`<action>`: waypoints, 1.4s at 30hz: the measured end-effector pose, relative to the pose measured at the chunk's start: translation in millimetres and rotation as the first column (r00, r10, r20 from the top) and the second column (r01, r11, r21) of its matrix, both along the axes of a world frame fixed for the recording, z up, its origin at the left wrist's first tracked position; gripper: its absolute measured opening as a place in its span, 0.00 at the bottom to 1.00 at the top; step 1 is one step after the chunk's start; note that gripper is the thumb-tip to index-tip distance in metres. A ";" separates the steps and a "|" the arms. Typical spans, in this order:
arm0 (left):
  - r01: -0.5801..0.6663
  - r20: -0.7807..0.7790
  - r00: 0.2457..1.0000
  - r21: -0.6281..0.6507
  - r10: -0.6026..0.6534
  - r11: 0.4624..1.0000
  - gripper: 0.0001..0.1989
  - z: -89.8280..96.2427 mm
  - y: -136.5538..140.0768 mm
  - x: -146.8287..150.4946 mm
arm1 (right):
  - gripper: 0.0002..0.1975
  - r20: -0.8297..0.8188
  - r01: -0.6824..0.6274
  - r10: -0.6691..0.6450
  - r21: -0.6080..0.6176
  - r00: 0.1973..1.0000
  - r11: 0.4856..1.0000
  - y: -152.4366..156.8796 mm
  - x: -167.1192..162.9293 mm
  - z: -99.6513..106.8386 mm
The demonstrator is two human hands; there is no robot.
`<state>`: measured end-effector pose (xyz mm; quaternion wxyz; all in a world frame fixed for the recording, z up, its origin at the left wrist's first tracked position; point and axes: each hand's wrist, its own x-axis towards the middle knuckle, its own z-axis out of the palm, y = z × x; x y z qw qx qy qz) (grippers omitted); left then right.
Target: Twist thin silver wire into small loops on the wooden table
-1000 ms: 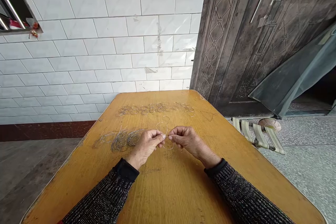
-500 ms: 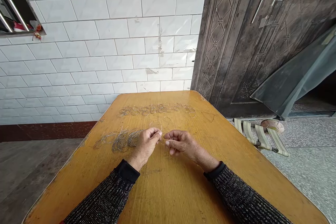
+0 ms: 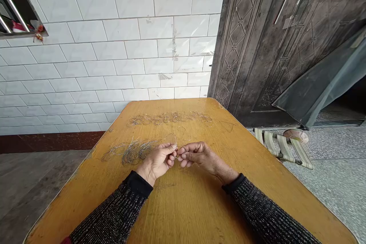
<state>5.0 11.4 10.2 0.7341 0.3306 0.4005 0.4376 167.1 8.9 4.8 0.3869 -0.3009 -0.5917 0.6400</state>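
Observation:
Above the middle of the wooden table [image 3: 183, 206], my left hand [image 3: 160, 160] pinches a thin wire [image 3: 171, 135] between thumb and forefinger; part of it curves up in a loop behind the fingers. My right hand [image 3: 197, 156] is closed at the fingertips on the same wire, its fingers almost meeting those of the left. The short stretch between the fingertips is too fine to follow clearly. Just left of my left hand lie bundles of coiled wire [image 3: 131, 154], partly hidden behind it. Farther back, a row of thin wire loops [image 3: 171, 117] stretches across the table.
A bent piece of wire [image 3: 228, 126] lies near the table's right edge. White wall tiles [image 3: 128, 49] rise behind the table. To the right are a dark carved door [image 3: 251, 45], a grey hanging curtain [image 3: 323, 80] and a low stool with striped straps [image 3: 281, 146].
My hands have come closer together, so their fingertips nearly touch. The left hand has turned slightly, showing more of its curled fingers. The wire loop has shifted a little with the hands.

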 end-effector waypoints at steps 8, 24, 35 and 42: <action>0.044 -0.107 0.994 0.203 -0.023 0.978 0.12 -2.9 1.9 -2.7 | 0.15 0.063 0.056 -0.054 -0.025 0.997 0.998 2.8 1.6 -0.5; 0.026 -0.120 0.993 0.250 0.004 0.968 0.14 -1.9 2.3 -5.1 | 0.15 0.057 0.210 -0.210 0.005 0.976 0.978 3.0 -0.3 4.5; -0.024 -0.170 0.982 0.291 0.077 0.956 0.14 -4.1 3.4 -4.3 | 0.16 0.020 0.327 -0.328 0.056 0.944 0.944 9.6 7.2 2.9; -0.021 -0.250 0.962 0.342 0.112 0.939 0.10 -4.3 1.2 -2.4 | 0.14 -0.026 0.502 -0.502 0.058 0.865 0.863 28.4 25.9 -3.6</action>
